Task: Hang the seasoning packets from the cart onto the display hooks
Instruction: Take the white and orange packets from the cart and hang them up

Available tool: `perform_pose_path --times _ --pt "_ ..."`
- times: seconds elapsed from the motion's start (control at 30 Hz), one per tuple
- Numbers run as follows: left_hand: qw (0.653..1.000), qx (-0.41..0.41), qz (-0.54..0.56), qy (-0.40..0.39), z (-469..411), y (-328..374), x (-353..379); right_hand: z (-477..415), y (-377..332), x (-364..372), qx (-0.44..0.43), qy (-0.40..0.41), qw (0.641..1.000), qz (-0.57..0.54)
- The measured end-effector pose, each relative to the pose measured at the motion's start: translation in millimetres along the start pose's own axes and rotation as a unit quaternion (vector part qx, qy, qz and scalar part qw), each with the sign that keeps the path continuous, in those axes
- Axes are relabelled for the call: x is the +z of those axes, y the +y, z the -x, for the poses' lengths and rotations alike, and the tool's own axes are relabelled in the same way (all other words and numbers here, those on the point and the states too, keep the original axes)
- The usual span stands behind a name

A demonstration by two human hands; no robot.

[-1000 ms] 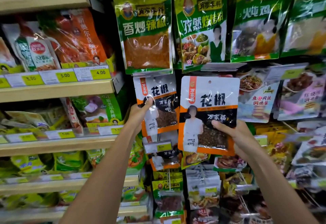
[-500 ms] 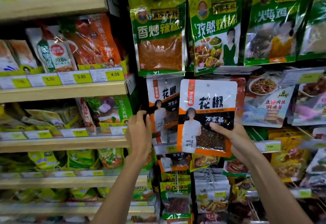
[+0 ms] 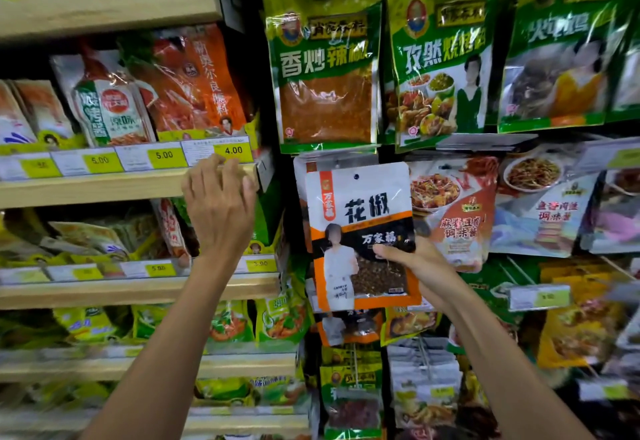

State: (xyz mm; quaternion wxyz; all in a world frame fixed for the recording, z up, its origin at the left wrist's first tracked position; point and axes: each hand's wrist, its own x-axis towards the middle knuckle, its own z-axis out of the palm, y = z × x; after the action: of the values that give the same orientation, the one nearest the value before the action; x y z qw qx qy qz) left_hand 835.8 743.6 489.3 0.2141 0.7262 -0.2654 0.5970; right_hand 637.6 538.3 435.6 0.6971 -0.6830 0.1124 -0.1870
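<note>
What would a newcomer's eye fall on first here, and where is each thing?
The white-and-orange peppercorn packet stands out at centre, pinched at its lower right by the right hand. Above it hang big green seasoning packets; to the left, the left hand is raised, empty, before a wooden shelf with yellow price tags.

Seasoning packet (image 3: 360, 232): one flat pouch, sealed. White upper panel with a small round hanging hole at the top centre, a vertical orange label at the upper left and large black characters. Black band with orange borders below, a printed figure in white at the lower left, and a clear window showing dark red-brown peppercorns. Held upright, tipped slightly, face outward, in front of the hanging display. Right hand (image 3: 419, 266) pinches its lower right edge, thumb on the front. A matching packet (image 3: 346, 327) hangs just below it, partly covered.
</note>
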Motion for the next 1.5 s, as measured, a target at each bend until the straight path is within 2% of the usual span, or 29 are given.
perform_pose_path --times 0.23,0.73,0.93,1.13,1.3,1.4,1.5 --pt "0.998 0.023 0.034 0.039 4.3 -9.6 15.3 -24.0 -5.6 10.3 -0.005 0.010 1.000 0.013" --pt "0.998 0.027 0.045 0.037 4.5 -10.0 12.3 -43.5 9.5 19.6 0.008 0.027 0.999 -0.024" --pt "0.998 0.029 0.047 0.039 3.9 -9.7 10.7 -62.9 4.1 21.9 -0.001 0.067 0.998 0.001" --pt "0.999 0.022 0.043 0.019 3.9 -8.9 8.2 -72.0 5.5 30.1 -0.028 0.154 0.987 0.030" --pt "0.999 0.023 0.036 -0.004 2.7 -8.2 2.3 -67.6 12.6 34.5 -0.047 0.205 0.974 0.089" --pt "0.999 0.020 0.040 -0.020 2.4 -5.1 -4.5 -49.8 18.5 34.4 -0.075 0.245 0.950 0.178" --pt "0.998 0.029 0.055 -0.012 5.0 5.2 -13.0 -22.8 23.4 31.1 -0.069 0.267 0.939 0.205"
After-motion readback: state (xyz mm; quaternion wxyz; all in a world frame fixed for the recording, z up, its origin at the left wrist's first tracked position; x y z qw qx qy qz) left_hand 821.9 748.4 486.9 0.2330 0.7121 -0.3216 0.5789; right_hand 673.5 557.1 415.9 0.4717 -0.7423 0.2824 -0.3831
